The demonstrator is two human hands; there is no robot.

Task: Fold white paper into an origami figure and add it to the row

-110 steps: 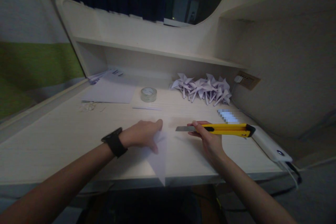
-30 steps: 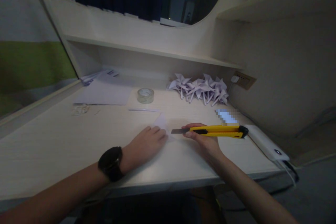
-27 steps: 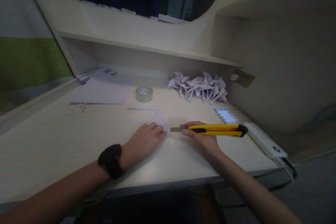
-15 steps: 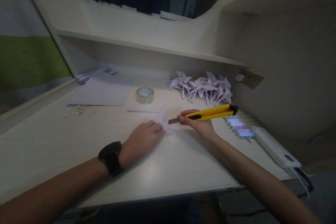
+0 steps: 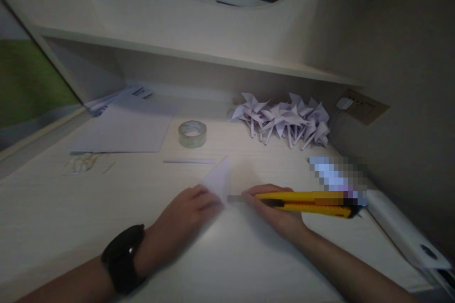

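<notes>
My left hand [image 5: 194, 210], with a black watch [image 5: 124, 255] on its wrist, grips a small white paper [image 5: 218, 181] by its lower edge on the desk. The paper appears as a folded triangle, its point toward the back; the fingers hide its lower part. A yellow utility knife [image 5: 302, 202] is in my right hand [image 5: 279, 213]. Its extended blade points left, and the tip is at the paper's right edge, just beside my left fingertips. Whether the blade touches the paper I cannot tell. Behind the paper lies a thin rolled paper stick [image 5: 188, 161].
A roll of clear tape [image 5: 192, 134] stands behind the stick. Several paper pinwheels [image 5: 284, 118] are heaped at the back right. White sheets [image 5: 122, 125] lie back left, near small scraps [image 5: 83, 163]. A blurred phone [image 5: 336, 177] and a white power bank [image 5: 405, 227] line the right side.
My view has come lower and closer to the desk. The paper, spread with flaps before, now shows as a flatter triangle. The knife has turned from tilted to nearly level.
</notes>
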